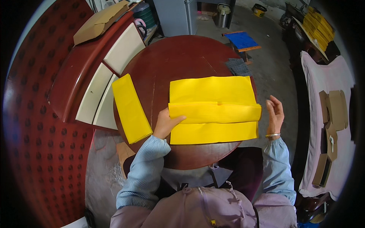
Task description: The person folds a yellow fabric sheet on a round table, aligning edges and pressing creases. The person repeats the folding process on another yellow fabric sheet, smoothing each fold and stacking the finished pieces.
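A wide yellow sheet, looking like cloth or soft paper (213,91), lies on the round dark red table (182,57). A narrower folded yellow strip (216,113) runs across its middle. My left hand (165,123) grips the strip's left end, thumb on top and fingers mostly hidden. Just past the right end, my right hand (275,114) is raised with fingers loosely bent and apart, holding nothing that I can see. A bracelet circles that wrist. Left of my left hand, a folded yellow stack (131,108) lies slanted at the table's edge.
A grey cloth (238,67) lies on the table's far right edge. Beyond stands a blue-topped folding stool (242,41). At left is a red cabinet with cream drawers (125,47) and a cardboard box (99,23). Open cardboard boxes (331,138) rest on a pink-covered surface (310,167) at right.
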`<action>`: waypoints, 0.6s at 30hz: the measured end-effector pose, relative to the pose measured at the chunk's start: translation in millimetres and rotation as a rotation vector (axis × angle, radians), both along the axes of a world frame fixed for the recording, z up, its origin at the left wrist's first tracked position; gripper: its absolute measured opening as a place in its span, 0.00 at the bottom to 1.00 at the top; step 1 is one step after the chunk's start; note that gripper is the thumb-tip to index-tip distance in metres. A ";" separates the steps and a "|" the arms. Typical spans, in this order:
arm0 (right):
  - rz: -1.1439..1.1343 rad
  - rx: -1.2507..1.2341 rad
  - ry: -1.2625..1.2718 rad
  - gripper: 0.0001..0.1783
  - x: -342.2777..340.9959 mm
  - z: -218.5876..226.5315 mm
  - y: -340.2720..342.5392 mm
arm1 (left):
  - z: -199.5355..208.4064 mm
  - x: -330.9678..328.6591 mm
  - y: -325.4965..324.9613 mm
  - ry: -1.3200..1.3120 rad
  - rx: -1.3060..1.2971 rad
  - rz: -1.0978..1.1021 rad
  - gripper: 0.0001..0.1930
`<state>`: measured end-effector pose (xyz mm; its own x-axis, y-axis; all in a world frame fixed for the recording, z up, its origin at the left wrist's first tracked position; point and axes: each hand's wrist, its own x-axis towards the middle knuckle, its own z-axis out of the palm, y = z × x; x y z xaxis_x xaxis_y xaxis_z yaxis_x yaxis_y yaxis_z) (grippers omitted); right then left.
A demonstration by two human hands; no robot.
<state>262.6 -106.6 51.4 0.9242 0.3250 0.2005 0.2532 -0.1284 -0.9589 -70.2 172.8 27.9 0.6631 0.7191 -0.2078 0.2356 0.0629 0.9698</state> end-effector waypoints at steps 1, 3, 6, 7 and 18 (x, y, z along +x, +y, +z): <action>-0.057 0.042 -0.052 0.10 -1.8 -2.5 2.9 | -2.0 0.0 0.4 -0.011 0.001 -0.001 0.21; -0.011 0.012 0.000 0.12 -0.9 -5.6 2.4 | -4.3 -1.5 1.4 -0.036 0.007 -0.011 0.22; -0.085 -0.004 0.099 0.21 6.4 -13.2 -9.6 | -5.0 -1.8 3.0 -0.079 -0.016 -0.031 0.21; -0.099 0.009 0.180 0.21 11.0 -16.2 -14.4 | -3.8 -4.1 2.8 -0.112 0.044 -0.064 0.21; 0.442 -0.463 -0.353 0.14 145.9 -32.9 124.4 | 8.5 -2.3 -0.5 0.079 0.115 -0.023 0.19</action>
